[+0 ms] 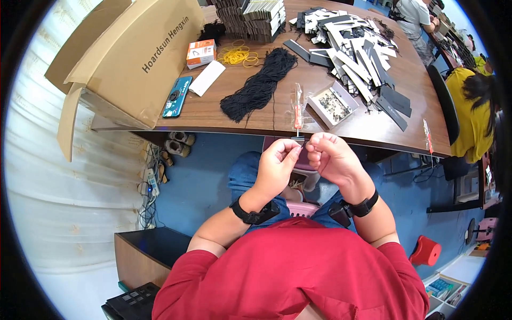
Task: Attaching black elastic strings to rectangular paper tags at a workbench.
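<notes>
- Long brown wooden table [250, 114] across the upper middle of the frame, its near edge just above the hands.
- Open cardboard box [133, 58] at upper left, lying on the table's left end.
- Heap of black and white card strips [354, 48] at upper right of the table.
- Bundle of black cords [258, 85] in the upper centre, stretched diagonally.
- Small white tray [333, 104] with dark little parts, right of the cords.
- Blue phone [177, 96] beside the box; yellow rubber bands [237, 55] further up.
- Left hand [277, 162] at centre, fingers closed, pinching a small dark tag [297, 140] at the top.
- Right hand [328, 157] just beside, fingers curled shut at the same tag; fingertips of both hands nearly touching.
- Tag itself very small, held between both hands just below the table edge; details hard to tell.
</notes>
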`<action>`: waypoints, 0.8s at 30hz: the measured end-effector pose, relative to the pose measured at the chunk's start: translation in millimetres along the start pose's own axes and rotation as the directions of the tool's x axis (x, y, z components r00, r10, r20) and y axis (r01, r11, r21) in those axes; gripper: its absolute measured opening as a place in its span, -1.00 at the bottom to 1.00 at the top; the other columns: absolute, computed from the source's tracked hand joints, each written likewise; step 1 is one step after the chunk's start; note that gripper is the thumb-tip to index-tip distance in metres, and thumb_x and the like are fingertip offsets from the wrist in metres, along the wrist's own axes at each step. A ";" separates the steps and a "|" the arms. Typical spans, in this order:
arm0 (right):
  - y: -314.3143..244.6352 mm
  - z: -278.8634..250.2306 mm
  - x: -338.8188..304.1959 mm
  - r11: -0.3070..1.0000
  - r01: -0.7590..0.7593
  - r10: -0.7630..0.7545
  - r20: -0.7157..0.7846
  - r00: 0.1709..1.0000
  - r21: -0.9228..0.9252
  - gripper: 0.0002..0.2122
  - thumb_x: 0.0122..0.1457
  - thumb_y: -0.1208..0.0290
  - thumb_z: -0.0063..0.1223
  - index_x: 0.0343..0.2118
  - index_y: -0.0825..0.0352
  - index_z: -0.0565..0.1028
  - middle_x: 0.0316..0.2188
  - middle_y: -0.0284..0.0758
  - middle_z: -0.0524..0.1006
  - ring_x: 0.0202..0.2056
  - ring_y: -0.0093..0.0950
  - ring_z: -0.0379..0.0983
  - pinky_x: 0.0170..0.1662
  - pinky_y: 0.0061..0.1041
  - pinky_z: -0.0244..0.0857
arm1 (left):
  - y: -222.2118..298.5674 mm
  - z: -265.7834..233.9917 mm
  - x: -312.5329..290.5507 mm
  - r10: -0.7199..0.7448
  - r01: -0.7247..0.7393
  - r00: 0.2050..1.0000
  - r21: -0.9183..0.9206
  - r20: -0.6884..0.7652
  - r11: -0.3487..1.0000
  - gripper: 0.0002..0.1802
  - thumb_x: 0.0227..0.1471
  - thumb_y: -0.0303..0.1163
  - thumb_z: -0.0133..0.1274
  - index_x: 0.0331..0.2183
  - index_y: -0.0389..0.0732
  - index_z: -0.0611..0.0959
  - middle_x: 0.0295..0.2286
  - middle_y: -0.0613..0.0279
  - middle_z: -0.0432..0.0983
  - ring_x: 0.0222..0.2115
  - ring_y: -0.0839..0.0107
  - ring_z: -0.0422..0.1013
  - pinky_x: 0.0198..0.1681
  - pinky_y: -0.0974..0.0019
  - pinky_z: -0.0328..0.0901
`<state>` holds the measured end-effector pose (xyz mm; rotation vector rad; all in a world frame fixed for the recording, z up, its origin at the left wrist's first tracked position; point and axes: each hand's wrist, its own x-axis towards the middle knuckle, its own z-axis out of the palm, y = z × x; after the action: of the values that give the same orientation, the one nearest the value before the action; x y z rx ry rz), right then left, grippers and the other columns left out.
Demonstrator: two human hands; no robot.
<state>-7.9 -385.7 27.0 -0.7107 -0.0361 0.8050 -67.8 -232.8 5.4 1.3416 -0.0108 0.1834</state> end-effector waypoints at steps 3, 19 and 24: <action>4.4 -0.6 0.5 1.000 -0.007 0.007 -0.016 1.000 0.012 -0.95 0.12 0.48 0.00 -0.44 0.32 0.45 -0.52 -0.38 0.49 -0.57 -0.65 0.38 -0.48 -0.69 0.30 | 3.1 0.7 -2.0 0.019 -0.019 1.000 0.017 0.018 1.000 -0.87 0.09 -0.42 -0.01 -0.33 -0.28 0.49 -0.57 0.49 0.34 -0.63 0.77 0.15 -0.61 0.65 0.04; 17.6 -0.7 3.8 0.999 -0.021 0.022 -0.029 0.999 0.025 -0.95 0.11 0.49 0.01 -0.43 0.34 0.45 -0.54 -0.39 0.49 -0.56 -0.65 0.40 -0.47 -0.70 0.33 | 2.2 -1.9 -2.0 0.093 -0.095 0.995 0.079 0.026 0.992 -0.89 0.07 -0.48 -0.01 -0.34 -0.32 0.51 -0.44 0.29 0.48 -0.47 0.65 0.37 -0.40 0.59 0.27; 21.9 13.6 -4.7 0.847 0.169 -0.251 -0.099 0.963 -0.505 -0.90 0.05 0.55 0.08 -0.35 0.39 0.47 -0.52 -0.37 0.50 -0.52 -0.65 0.42 -0.45 -0.71 0.31 | 1.6 -10.4 -1.2 0.002 -0.005 0.999 0.074 0.040 0.997 -0.88 0.06 -0.46 0.00 -0.35 -0.32 0.52 -0.46 0.33 0.46 -0.45 0.64 0.37 -0.36 0.56 0.28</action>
<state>-29.3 -370.7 25.5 -1.2356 -0.1768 0.5217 -70.2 -222.5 4.4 1.4186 -0.0401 0.1611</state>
